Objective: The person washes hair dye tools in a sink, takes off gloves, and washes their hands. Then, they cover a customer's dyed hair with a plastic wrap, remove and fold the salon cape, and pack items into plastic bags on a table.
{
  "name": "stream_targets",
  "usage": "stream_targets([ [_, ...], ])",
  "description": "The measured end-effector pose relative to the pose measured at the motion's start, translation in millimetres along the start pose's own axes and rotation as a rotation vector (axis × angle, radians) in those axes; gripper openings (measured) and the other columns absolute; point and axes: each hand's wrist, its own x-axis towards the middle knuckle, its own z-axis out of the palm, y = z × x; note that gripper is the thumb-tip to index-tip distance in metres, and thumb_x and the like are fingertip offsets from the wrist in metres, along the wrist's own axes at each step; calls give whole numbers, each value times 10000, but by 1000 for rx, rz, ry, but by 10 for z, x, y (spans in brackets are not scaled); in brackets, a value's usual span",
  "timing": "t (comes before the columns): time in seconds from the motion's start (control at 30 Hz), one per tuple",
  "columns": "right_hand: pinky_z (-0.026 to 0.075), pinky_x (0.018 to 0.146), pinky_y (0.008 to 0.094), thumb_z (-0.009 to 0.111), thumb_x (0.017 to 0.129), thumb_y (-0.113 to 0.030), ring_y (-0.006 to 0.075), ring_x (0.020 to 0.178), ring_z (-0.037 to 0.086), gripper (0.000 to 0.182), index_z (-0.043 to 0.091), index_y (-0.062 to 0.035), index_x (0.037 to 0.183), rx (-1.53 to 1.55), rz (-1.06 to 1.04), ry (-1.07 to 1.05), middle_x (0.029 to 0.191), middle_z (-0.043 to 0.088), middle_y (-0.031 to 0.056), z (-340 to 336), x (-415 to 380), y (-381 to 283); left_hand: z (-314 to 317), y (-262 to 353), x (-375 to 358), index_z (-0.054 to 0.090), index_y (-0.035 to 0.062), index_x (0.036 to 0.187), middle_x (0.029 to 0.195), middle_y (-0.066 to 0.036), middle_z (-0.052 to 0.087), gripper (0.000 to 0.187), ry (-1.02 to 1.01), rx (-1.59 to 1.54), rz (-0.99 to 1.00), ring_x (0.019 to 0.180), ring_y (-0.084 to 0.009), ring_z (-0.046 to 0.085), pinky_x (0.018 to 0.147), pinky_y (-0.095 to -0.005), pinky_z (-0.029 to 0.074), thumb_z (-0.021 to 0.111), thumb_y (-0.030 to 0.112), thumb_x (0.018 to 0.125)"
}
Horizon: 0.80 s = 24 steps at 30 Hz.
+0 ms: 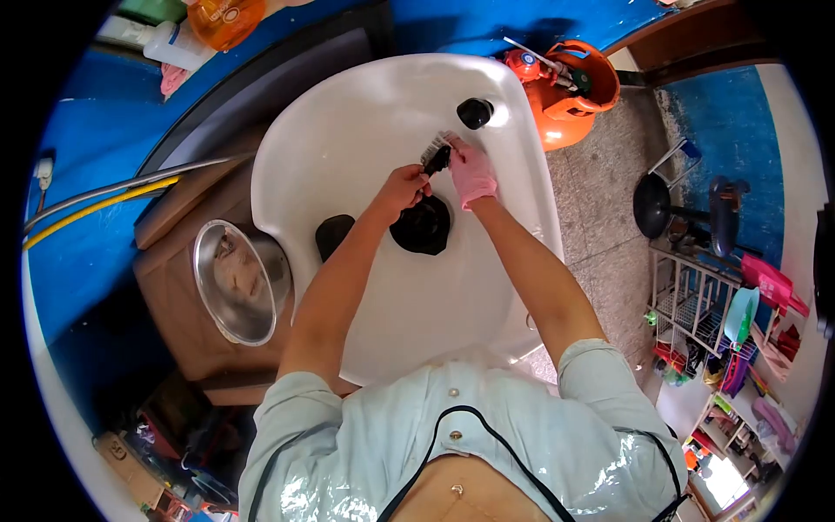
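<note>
Over a white basin [348,130], my left hand [405,187] is bare and closed around the handle of a small black brush [437,160] with pale bristles. My right hand [470,171] wears a pink glove; its fingers are closed at the brush head, beside the bristles. Just below both hands, a black bowl [421,228] rests in the basin, and what it holds is too dark to make out. A dark rounded piece [333,235] lies against the basin's left side, partly behind my left forearm. Near the far right rim is a black round fitting [475,113].
A steel bowl [204,270] sits on the brown padded seat [165,300] at left. An orange gas cylinder [565,122] stands beyond the basin's right rim. Bottles [178,45] line the upper left. A grey hose [148,189] and a wire rack [691,291] flank the area.
</note>
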Motion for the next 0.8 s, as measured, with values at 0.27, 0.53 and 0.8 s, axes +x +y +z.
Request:
stream_targets([
  [0.27, 414, 548, 276, 444, 836, -141, 146, 545, 477, 302, 540, -161, 1121, 1, 6, -31, 620, 519, 82, -4, -26, -72, -26, 48, 68, 466, 44, 1110, 669, -29, 518, 260, 40, 9, -24, 452, -57, 363, 376, -180, 240, 437, 102, 858],
  [0.53, 427, 640, 382, 417, 845, -254, 320, 740, 550, 274, 541, -177, 1077, -44, 101, -88, 787, 570, 157, 34, 34, -66, -161, 69, 90, 472, 58, 1072, 668, -24, 512, 224, 47, -60, -41, 443, -53, 354, 360, -180, 224, 441, 106, 855],
  [0.8, 431, 648, 387, 418, 853, -201, 318, 729, 560, 254, 561, -136, 1052, 45, -90, -9, 753, 563, 180, 113, -199, -199, -174, 135, 61, 463, 75, 972, 653, -19, 480, 120, -4, -202, -55, 438, -44, 329, 348, -160, 212, 425, 114, 865],
])
